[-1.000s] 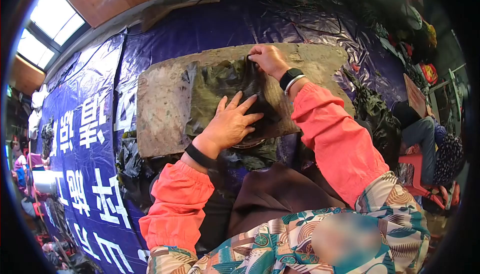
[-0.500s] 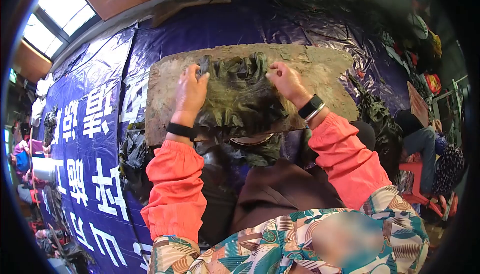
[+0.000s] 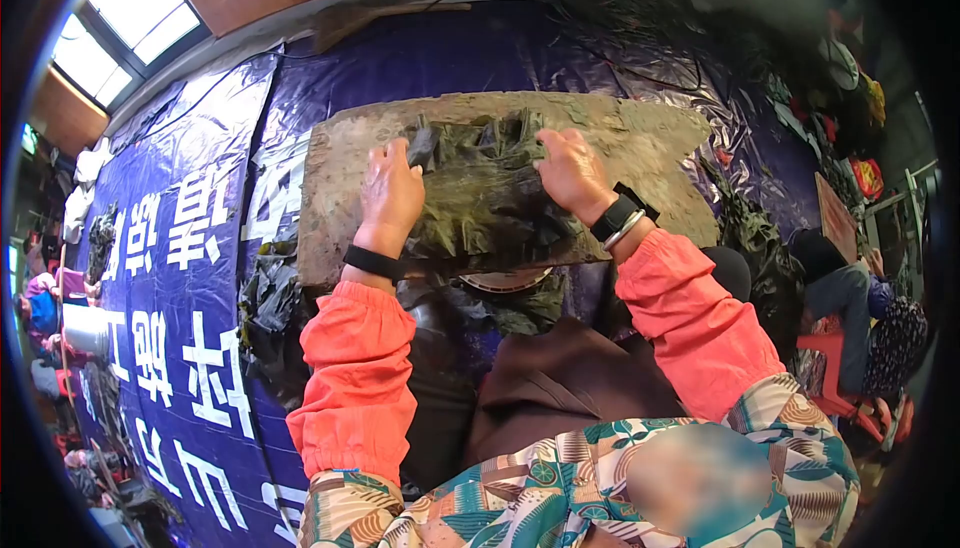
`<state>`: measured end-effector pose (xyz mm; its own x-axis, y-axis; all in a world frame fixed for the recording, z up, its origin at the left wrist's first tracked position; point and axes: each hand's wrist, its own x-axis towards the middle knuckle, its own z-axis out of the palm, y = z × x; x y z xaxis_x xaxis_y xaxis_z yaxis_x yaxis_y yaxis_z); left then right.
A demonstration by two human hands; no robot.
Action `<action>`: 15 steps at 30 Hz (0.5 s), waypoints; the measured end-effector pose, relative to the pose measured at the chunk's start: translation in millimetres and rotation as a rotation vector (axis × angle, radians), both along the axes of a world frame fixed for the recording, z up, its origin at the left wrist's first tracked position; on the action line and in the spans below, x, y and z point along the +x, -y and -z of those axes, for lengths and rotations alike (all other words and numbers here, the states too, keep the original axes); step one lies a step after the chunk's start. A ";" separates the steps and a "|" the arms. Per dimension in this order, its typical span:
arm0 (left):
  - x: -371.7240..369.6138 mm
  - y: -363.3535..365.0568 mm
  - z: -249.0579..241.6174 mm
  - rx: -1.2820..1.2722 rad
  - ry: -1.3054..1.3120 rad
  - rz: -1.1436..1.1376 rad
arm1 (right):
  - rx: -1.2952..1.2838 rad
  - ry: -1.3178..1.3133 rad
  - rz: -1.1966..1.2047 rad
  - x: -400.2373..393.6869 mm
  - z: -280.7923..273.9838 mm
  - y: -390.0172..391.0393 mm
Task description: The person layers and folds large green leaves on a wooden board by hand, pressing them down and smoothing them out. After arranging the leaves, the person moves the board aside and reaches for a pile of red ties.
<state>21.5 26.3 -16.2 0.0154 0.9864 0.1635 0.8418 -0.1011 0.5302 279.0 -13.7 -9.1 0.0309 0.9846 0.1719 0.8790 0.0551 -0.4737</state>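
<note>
A dark green, wet-looking sheet of kelp (image 3: 480,193) lies wrinkled across a worn wooden board (image 3: 640,163), its far edge bunched into folds. At the sheet's far left corner is my left hand (image 3: 392,193), fingers curled in against the edge. My right hand (image 3: 575,173) pinches the far right corner, its fingers bent. The near edge of the kelp hangs close to the board's front side. Under that side, part of a round rim (image 3: 505,280) shows, with more dark kelp around it.
Purple plastic sheeting (image 3: 400,58) with white characters covers the floor. Dark leafy heaps lie left (image 3: 270,308) and right (image 3: 750,228) of the board. A seated person (image 3: 850,298) is at the right, by a red stool (image 3: 828,363). A white bucket (image 3: 88,333) stands far left.
Both hands have come slightly nearer to me along the kelp's sides. The bunched far edge has shifted a little and looks flatter.
</note>
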 end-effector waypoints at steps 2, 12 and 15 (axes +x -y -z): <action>1.6 5.1 -18.1 0.121 -0.087 0.125 | 0.173 0.025 -0.125 -7.5 1.9 -5.4; 13.7 27.8 10.4 -0.207 -0.444 0.438 | -0.102 0.276 -0.265 -34.3 29.2 6.2; 14.9 24.5 11.5 -0.188 -0.427 0.412 | -0.119 0.235 -0.244 -33.4 27.9 5.0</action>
